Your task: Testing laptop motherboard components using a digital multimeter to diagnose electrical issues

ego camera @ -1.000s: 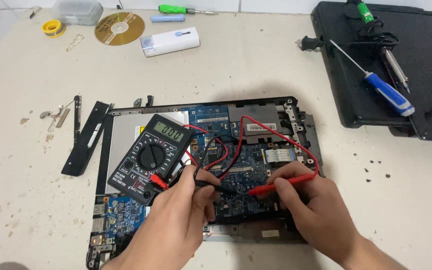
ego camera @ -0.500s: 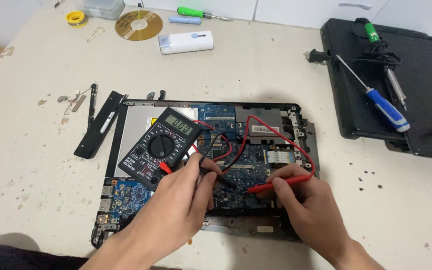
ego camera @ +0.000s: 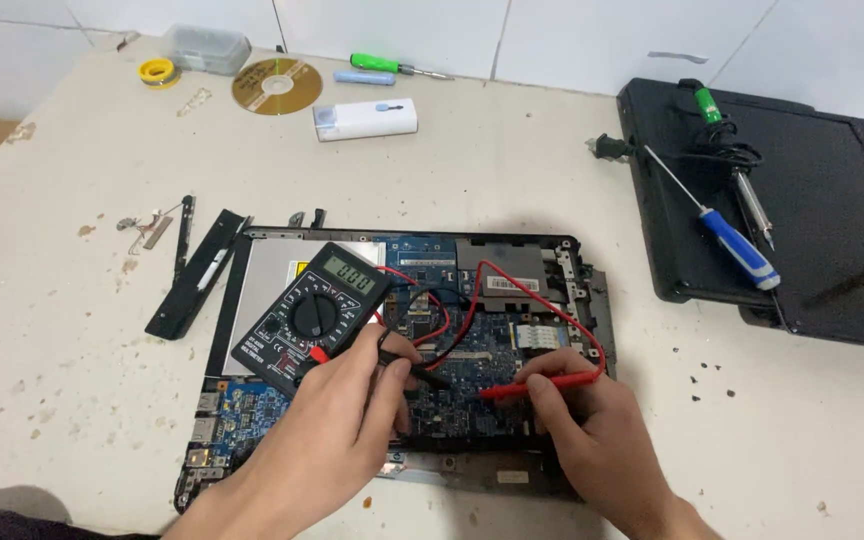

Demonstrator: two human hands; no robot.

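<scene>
The opened laptop (ego camera: pixel 512 300) is lying bare-boarded mid-table beneath my hands, with the black multimeter (ego camera: pixel 312 315) resting on its left part. My left hand (ego camera: pixel 337 430) is pinching the black probe (ego camera: pixel 414 372) and my right hand (ego camera: pixel 592 430) is pinching the red probe (ego camera: pixel 537 385), both tips touching the board.

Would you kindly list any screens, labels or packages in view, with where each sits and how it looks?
Multimeter: black, rectangular, lying on the opened laptop, by the left hand; small grey display at its top.
White sticker: small rectangle on the laptop's dark metal plate.
White box: oblong, far table side, beside a gold disc.
</scene>
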